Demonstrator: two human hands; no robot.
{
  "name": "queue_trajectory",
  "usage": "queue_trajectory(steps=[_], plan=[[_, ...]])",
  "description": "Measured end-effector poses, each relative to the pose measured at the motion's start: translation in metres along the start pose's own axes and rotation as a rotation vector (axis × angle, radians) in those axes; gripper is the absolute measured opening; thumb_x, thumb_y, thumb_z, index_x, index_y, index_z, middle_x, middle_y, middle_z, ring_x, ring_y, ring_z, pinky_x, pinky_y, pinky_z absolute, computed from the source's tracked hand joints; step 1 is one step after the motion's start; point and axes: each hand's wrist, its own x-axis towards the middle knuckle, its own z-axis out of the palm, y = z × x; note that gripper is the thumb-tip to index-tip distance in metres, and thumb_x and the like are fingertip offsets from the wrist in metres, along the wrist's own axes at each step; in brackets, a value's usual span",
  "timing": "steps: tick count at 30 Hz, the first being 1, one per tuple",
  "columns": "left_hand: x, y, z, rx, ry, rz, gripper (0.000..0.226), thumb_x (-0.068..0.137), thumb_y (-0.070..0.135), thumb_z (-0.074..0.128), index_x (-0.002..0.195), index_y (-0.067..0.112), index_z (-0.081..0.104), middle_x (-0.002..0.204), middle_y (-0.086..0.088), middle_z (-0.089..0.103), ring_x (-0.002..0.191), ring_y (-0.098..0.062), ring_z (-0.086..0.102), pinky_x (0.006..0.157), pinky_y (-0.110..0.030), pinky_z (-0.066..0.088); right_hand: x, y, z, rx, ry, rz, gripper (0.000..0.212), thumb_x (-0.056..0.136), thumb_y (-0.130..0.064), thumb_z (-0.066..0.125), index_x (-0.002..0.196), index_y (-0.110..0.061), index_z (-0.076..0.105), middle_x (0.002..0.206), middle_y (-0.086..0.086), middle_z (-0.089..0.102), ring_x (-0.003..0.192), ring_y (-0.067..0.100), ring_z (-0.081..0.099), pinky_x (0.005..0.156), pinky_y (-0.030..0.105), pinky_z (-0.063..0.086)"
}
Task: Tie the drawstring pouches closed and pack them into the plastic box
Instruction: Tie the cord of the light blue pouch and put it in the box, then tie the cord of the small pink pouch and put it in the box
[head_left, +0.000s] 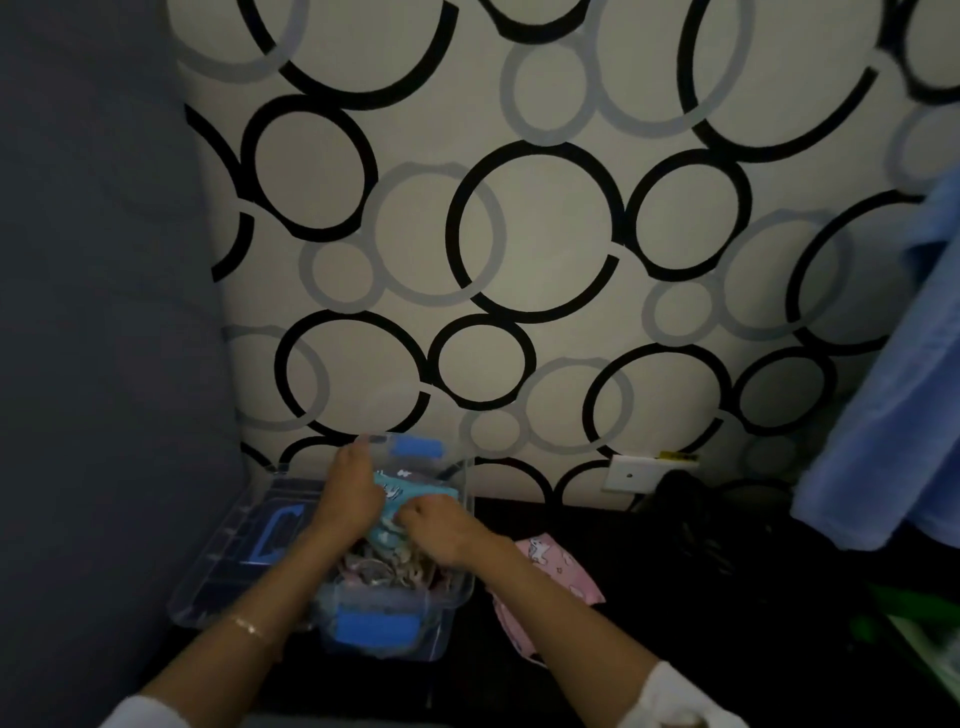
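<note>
Head: left hand (349, 486), right hand (444, 527) grip cloth pouch (402, 492) in clear box (458, 596)

The teal pouch (397, 492) gripped by the left hand (349, 493) and the right hand (441, 526) is soft, matt printed cloth. Around the grip, the box (461, 592) is clear glossy plastic with an opaque blue latch (376, 626). Just right of the grip, the pink pouch (553, 564) is the same matt cloth.

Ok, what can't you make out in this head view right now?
All head view:
1. Drawstring of the teal pouch: covered by the left hand and right hand; tied or not is unknown.
2. Both grips: fingers tucked under the knuckles.
3. Pouches lower in the plastic box: dim, blurred, under the forearms; count unclear.
4. Pink pouch: near end behind the right forearm.
</note>
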Motion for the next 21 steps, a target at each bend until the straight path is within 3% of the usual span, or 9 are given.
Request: queue_trajectory(steps=[2, 4, 6, 8, 11, 13, 15, 19, 21], plan=[[-0.003, 0.000, -0.002, 0.031, -0.186, 0.181, 0.054, 0.082, -0.002, 0.063, 0.133, 0.007, 0.049, 0.135, -0.010, 0.049, 0.122, -0.032, 0.050, 0.104, -0.040, 0.043, 0.013, 0.000, -0.006, -0.109, 0.050, 0.016, 0.031, 0.095, -0.012, 0.047, 0.118, 0.005, 0.059, 0.124, 0.025, 0.060, 0.113, 0.036, 0.057, 0.099, 0.045, 0.046], [-0.010, 0.003, 0.005, 0.087, -0.579, 0.098, 0.059, 0.088, 0.013, 0.066, 0.141, 0.010, 0.042, 0.139, -0.001, 0.045, 0.120, -0.031, 0.055, 0.100, -0.035, 0.047, 0.019, -0.003, -0.002, -0.368, -0.160, 0.045, 0.048, 0.095, -0.014, 0.052, 0.141, -0.003, 0.044, 0.145, 0.020, 0.045, 0.131, 0.034, 0.044, 0.109, 0.042, 0.038], [-0.016, 0.005, 0.014, 0.325, -0.787, 0.011, 0.073, 0.091, 0.027, 0.064, 0.150, 0.011, 0.025, 0.151, -0.008, 0.035, 0.128, -0.030, 0.048, 0.104, -0.031, 0.042, 0.019, -0.001, 0.006, -0.635, -0.331, 0.058, 0.058, 0.095, -0.021, 0.054, 0.148, -0.006, 0.035, 0.157, 0.018, 0.026, 0.143, 0.033, 0.027, 0.115, 0.043, 0.029], [-0.017, 0.001, 0.018, 0.376, -0.786, 0.014, 0.081, 0.092, 0.033, 0.063, 0.153, 0.010, 0.015, 0.158, -0.011, 0.022, 0.141, -0.027, 0.032, 0.114, -0.032, 0.030, 0.015, 0.000, 0.009, -0.601, -0.261, 0.029, 0.053, 0.092, -0.018, 0.059, 0.141, -0.004, 0.045, 0.150, 0.019, 0.037, 0.136, 0.035, 0.038, 0.110, 0.042, 0.036], [-0.013, 0.005, 0.013, 0.265, -0.676, 0.036, 0.073, 0.090, 0.026, 0.065, 0.150, 0.010, 0.026, 0.152, -0.011, 0.036, 0.136, -0.024, 0.041, 0.111, -0.030, 0.035, -0.002, 0.015, -0.012, -0.083, 0.218, 0.085, 0.027, 0.094, -0.015, 0.051, 0.116, -0.009, 0.064, 0.121, 0.013, 0.064, 0.109, 0.030, 0.061, 0.091, 0.035, 0.050], [-0.016, 0.020, 0.010, 0.244, -0.501, 0.080, 0.065, 0.091, 0.019, 0.062, 0.148, 0.012, 0.032, 0.149, -0.011, 0.041, 0.133, -0.026, 0.044, 0.107, -0.033, 0.039, -0.017, 0.046, -0.025, -0.027, 0.448, 0.207, 0.021, 0.097, -0.017, 0.046, 0.086, -0.010, 0.062, 0.100, 0.010, 0.068, 0.092, 0.025, 0.065, 0.078, 0.034, 0.053], [-0.025, 0.046, 0.016, 0.176, -0.314, 0.146, 0.049, 0.093, 0.014, 0.056, 0.140, 0.016, 0.043, 0.137, -0.010, 0.053, 0.122, -0.025, 0.053, 0.099, -0.037, 0.046, -0.034, 0.082, -0.018, -0.140, 0.297, 0.351, 0.030, 0.098, -0.019, 0.046, 0.070, -0.011, 0.051, 0.089, 0.013, 0.066, 0.090, 0.025, 0.065, 0.073, 0.032, 0.051], [-0.052, 0.099, 0.043, 0.058, -0.243, 0.252, 0.041, 0.094, 0.008, 0.049, 0.133, 0.020, 0.052, 0.123, -0.006, 0.060, 0.108, -0.020, 0.059, 0.091, -0.034, 0.050, -0.065, 0.128, 0.035, -0.317, -0.010, 0.514, 0.044, 0.092, -0.043, 0.053, 0.120, -0.010, 0.058, 0.123, 0.013, 0.059, 0.114, 0.030, 0.057, 0.095, 0.036, 0.047], [-0.068, 0.113, 0.062, 0.121, -0.268, 0.347, 0.042, 0.091, 0.006, 0.052, 0.131, 0.019, 0.053, 0.123, -0.005, 0.060, 0.110, -0.019, 0.059, 0.093, -0.033, 0.049, -0.074, 0.143, 0.052, -0.391, 0.023, 0.468, 0.039, 0.097, -0.033, 0.051, 0.127, -0.008, 0.052, 0.132, 0.012, 0.053, 0.119, 0.027, 0.053, 0.101, 0.036, 0.044]])
